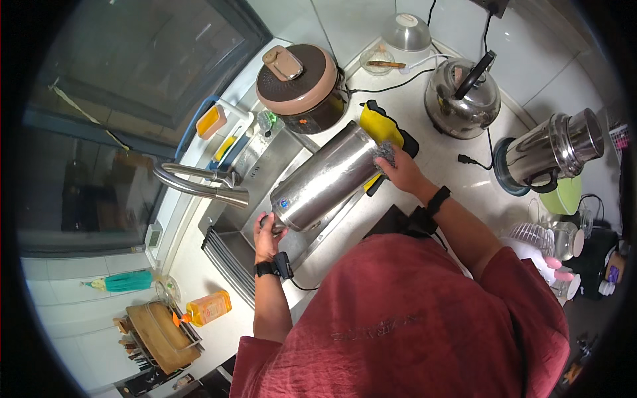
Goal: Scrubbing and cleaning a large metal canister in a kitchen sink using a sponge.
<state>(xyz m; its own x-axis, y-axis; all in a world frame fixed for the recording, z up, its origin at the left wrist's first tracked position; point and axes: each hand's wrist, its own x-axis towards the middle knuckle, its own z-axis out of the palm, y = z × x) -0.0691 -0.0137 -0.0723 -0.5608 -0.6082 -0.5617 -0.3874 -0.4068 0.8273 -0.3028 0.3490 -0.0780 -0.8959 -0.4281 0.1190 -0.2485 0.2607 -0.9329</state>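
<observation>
A long stainless-steel cylinder [326, 179] lies slantwise over the sink [234, 219], with a small round blue sticker near its lower end. My left hand [267, 238] grips the narrow, knob-like part at that end. In my right hand [404, 171] is a steel wool scourer [384, 156], pressed against the cylinder's far rim. Yellow-and-black rubber gloves [380, 124] lie on the counter behind the scourer, partly hidden by the cylinder and my hand. The curved faucet [204, 186] stands left of the cylinder, its spout over the basin.
A rice cooker [296, 89] stands behind the sink, and a steel kettle [463, 97] sits farther right. A steel appliance [547, 149] is at the right. A roll-up rack [231, 263] covers the basin's left side, near an orange soap bottle [209, 307] and wooden cutting board [161, 338].
</observation>
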